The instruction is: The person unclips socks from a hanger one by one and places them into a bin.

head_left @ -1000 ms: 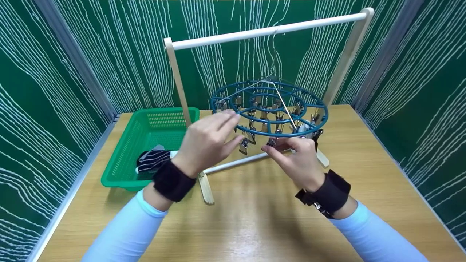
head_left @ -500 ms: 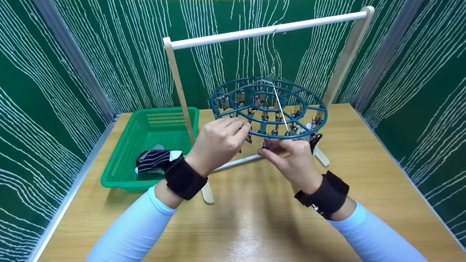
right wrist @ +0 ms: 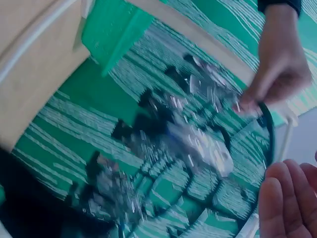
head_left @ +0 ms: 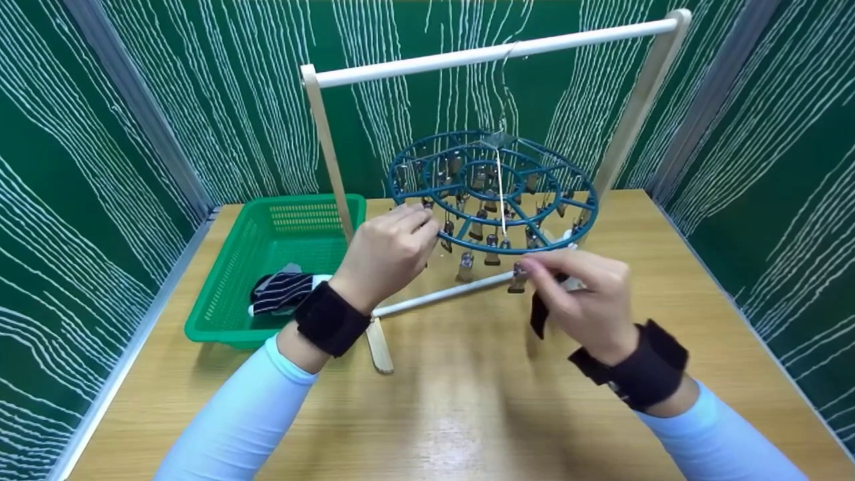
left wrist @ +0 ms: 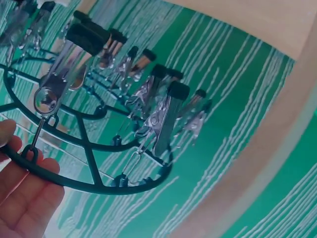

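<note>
A round blue clip hanger [head_left: 467, 240] hangs from the white bar, with several metal clips [head_left: 492, 250] dangling below it. On its front left rim, my left hand [head_left: 387, 250] grips the ring; in the left wrist view the fingers [left wrist: 39, 193] and thumb lie about it. My right hand [head_left: 594, 294] is at the front right, its thumb and forefinger tips at the top of one hanging clip [head_left: 517, 279]. Whether they pinch it or only touch it is unclear. Black cloth [head_left: 538, 316] hangs partly hidden behind that hand. The right wrist view is blurred.
A green basket [head_left: 220, 280] stands left on the wooden table [head_left: 447, 414], with a black-and-white striped cloth item [head_left: 287, 294] in it. The rack's white top bar [head_left: 414, 65] and wooden posts [head_left: 324, 140] surround the hanger. Green walls enclose the table.
The hanger has turned, its front side moving left. My left hand went right, then back left with the rim. My right hand has shifted right, and the black cloth now shows below it.
</note>
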### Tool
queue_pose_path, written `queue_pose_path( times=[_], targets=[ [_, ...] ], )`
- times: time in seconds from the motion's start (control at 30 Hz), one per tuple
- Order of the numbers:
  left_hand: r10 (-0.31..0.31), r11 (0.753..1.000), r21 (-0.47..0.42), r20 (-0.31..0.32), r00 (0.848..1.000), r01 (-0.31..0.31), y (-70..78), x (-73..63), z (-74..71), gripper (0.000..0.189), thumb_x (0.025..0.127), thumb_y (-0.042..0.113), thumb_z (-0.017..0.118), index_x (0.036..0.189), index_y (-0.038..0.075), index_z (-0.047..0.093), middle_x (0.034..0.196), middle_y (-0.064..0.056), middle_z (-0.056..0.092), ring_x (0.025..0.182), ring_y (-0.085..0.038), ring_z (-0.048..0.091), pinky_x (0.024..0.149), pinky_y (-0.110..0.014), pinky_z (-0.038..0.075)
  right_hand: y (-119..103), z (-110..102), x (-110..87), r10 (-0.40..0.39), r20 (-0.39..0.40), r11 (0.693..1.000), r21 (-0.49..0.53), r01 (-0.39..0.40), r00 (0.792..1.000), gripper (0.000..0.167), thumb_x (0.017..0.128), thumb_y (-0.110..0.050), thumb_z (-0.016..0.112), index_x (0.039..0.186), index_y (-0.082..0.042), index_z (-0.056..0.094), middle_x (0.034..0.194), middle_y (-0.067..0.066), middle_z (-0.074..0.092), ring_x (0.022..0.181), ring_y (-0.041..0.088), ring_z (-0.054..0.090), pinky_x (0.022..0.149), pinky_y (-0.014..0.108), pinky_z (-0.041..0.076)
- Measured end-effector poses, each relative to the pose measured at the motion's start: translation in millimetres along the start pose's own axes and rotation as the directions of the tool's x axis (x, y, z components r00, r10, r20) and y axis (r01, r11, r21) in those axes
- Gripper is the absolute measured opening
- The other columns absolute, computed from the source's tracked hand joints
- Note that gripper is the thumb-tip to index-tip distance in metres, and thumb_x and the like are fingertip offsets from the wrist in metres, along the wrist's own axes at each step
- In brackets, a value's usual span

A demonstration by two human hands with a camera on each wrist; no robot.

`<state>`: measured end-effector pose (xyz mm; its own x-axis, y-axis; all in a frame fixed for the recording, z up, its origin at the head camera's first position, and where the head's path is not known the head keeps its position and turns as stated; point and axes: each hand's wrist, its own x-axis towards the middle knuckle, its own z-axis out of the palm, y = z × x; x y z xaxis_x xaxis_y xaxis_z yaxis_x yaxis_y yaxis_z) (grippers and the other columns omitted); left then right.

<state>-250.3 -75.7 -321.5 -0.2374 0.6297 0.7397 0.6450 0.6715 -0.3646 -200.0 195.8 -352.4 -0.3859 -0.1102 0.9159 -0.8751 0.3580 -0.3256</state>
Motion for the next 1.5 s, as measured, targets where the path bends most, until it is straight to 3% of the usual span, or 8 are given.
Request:
queue_pose_path(
  times=[0.23,0.47,0.67,0.87,1.1,1.27,1.37,1.5],
  targets=[
    [-0.070,0.995,-0.059,0.091,0.993,0.076,-9.5,-3.0,-1.9,0.015,0.103,0.007,0.072,0.109,-0.001,0.083,0.114,-0.016,0.083,0.112,-0.029,0.081,0.101,-0.039,0.063,7.9,-27.3,9.2,0.060,-0.075,0.988,-0.138,-0.070,0.995,0.007,0.086,0.002,0.083,0.093,0.004,0.082,0.091,0.023,0.081,0.096,-0.010,0.070,0.093,0.011,0.056],
    [-0.120,0.991,-0.045,0.117,0.986,0.127,-15.5,-4.4,-3.6,0.017,0.105,0.005,0.068,0.113,-0.002,0.081,0.119,-0.017,0.082,0.116,-0.031,0.079,0.101,-0.040,0.063,25.2,-49.3,10.7,0.137,0.121,0.944,-0.317,-0.092,0.983,0.040,0.078,0.002,0.092,0.116,0.007,0.078,0.122,0.025,0.077,0.116,0.038,0.072,0.114,0.010,0.042],
    [-0.156,0.987,-0.019,0.135,0.979,0.160,-20.1,-6.6,-4.1,0.019,0.107,0.005,0.065,0.116,-0.004,0.079,0.123,-0.019,0.080,0.118,-0.031,0.078,0.102,-0.041,0.063,37.1,-56.2,7.3,0.119,0.211,0.929,-0.368,-0.034,0.970,0.049,0.086,-0.013,0.092,0.126,0.008,0.074,0.130,0.028,0.074,0.123,0.047,0.068,0.119,0.008,0.034],
    [-0.209,0.970,-0.090,0.181,0.961,0.228,-24.8,-10.0,-5.0,0.024,0.109,0.004,0.061,0.123,-0.005,0.078,0.129,-0.021,0.078,0.121,-0.034,0.077,0.105,-0.044,0.061,42.2,-53.6,7.4,0.024,0.197,0.925,-0.376,0.052,0.980,0.065,0.105,-0.057,0.064,0.119,0.005,0.078,0.118,0.026,0.078,0.114,0.046,0.071,0.118,0.011,0.036],
    [-0.259,0.946,-0.125,0.259,0.930,0.298,-24.8,-11.4,-7.4,0.031,0.104,0.001,0.063,0.133,-0.005,0.073,0.135,-0.022,0.075,0.129,-0.036,0.073,0.110,-0.046,0.059,40.4,-48.4,7.0,-0.057,0.181,0.916,-0.382,0.124,0.982,0.062,0.103,-0.056,0.067,0.107,0.004,0.082,0.106,0.025,0.080,0.103,0.044,0.072,0.114,0.008,0.037],
    [-0.228,0.958,-0.140,0.152,0.962,0.249,-15.7,-10.7,-8.8,0.034,0.098,-0.005,0.064,0.131,-0.008,0.072,0.133,-0.024,0.075,0.127,-0.036,0.073,0.110,-0.044,0.059,36.6,-43.1,4.8,-0.059,0.167,0.905,-0.406,0.123,0.984,0.064,0.102,-0.059,0.067,0.102,0.004,0.082,0.101,0.024,0.080,0.098,0.043,0.072,0.104,0.020,0.050],
    [-0.150,0.979,-0.142,0.006,0.989,0.149,-6.6,-9.2,-8.2,0.031,0.092,-0.006,0.067,0.123,-0.007,0.074,0.124,-0.023,0.079,0.119,-0.035,0.077,0.106,-0.041,0.061,33.8,-37.9,3.2,-0.060,0.157,0.905,-0.408,0.121,0.986,0.065,0.101,-0.060,0.067,0.099,0.004,0.082,0.099,0.024,0.080,0.095,0.043,0.071,0.091,0.040,0.056],
    [0.005,0.994,-0.105,-0.133,0.991,-0.019,9.2,-4.5,-7.7,0.026,0.088,-0.002,0.072,0.113,-0.003,0.077,0.115,-0.019,0.081,0.110,-0.032,0.080,0.102,-0.038,0.064,30.4,-29.1,3.3,-0.070,0.151,0.910,-0.395,0.125,0.986,0.066,0.100,-0.060,0.069,0.095,0.005,0.082,0.095,0.024,0.079,0.090,0.042,0.069,0.081,0.054,0.053]
  ],
)
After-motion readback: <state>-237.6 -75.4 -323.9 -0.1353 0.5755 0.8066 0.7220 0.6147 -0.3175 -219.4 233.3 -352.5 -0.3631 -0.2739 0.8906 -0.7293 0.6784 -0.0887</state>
